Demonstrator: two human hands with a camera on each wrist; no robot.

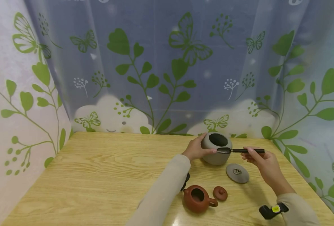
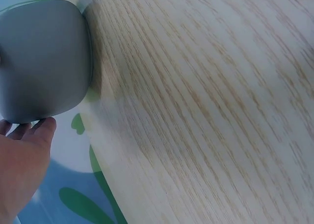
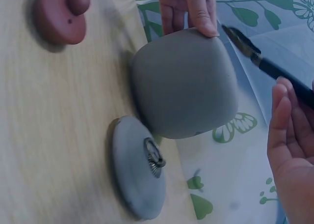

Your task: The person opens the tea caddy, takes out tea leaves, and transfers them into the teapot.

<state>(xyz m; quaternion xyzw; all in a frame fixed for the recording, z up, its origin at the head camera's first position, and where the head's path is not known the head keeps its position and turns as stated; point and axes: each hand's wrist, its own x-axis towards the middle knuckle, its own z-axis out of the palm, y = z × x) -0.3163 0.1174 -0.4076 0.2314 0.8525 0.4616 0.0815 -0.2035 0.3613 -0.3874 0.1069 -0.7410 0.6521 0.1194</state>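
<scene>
A round grey jar (image 1: 215,159) stands at the right rear of the table, its dark mouth uncovered. My left hand (image 1: 196,149) grips its left side, with the thumb by the rim. In my right hand (image 1: 264,163) is a small tea scoop (image 1: 249,151), pinched by its dark handle. The scoop's bowl is level in front of the jar's mouth, near the left thumb. Something dark appears to lie in that bowl, but I cannot tell what. The right wrist view shows the scoop (image 3: 282,74) beyond the jar's rim. The jar's inside is too dark to make out.
The grey jar lid (image 1: 241,176) with a metal ring lies in front of the jar. Closer to me stands a reddish-brown teapot (image 1: 193,205), uncovered, its small lid (image 1: 220,193) beside the handle. A patterned curtain (image 1: 161,72) hangs behind the wooden table (image 1: 104,179).
</scene>
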